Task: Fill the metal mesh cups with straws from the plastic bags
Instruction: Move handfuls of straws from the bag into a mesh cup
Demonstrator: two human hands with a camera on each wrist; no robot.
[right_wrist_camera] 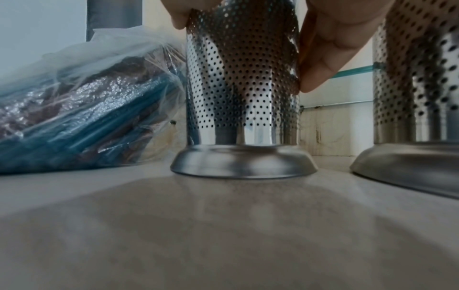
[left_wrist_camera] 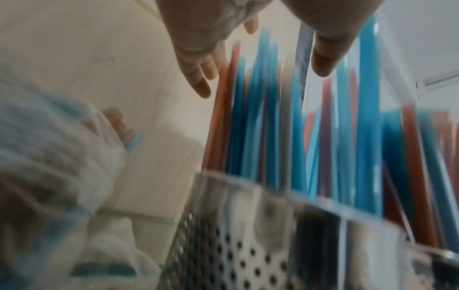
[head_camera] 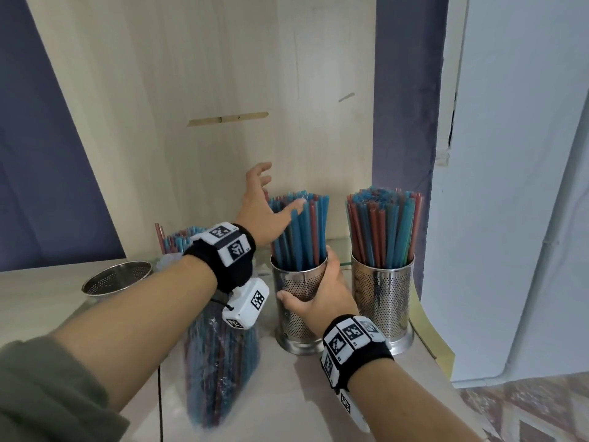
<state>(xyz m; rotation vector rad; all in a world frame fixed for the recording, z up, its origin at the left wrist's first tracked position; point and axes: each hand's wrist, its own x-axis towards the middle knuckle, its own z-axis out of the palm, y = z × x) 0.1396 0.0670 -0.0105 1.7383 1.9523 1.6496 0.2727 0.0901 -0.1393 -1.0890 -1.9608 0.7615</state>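
A perforated metal cup [head_camera: 296, 314] packed with blue and red straws [head_camera: 301, 228] stands mid-table. My right hand [head_camera: 314, 290] grips its wall, thumb on the left and fingers on the right; the right wrist view shows the cup [right_wrist_camera: 242, 78] upright on its base. My left hand [head_camera: 263, 199] hovers open beside the straw tops, fingers spread, thumb near the straws [left_wrist_camera: 270, 117]. A second full cup [head_camera: 382, 295] stands to the right. An empty cup [head_camera: 116, 277] stands at the left. A plastic bag of straws [head_camera: 220, 362] lies under my left forearm.
A wooden panel [head_camera: 223, 90] rises right behind the cups. Another straw bundle [head_camera: 175, 239] stands behind my left wrist. The table's right edge [head_camera: 427, 333] runs close to the second cup, with patterned floor [head_camera: 526, 409] below.
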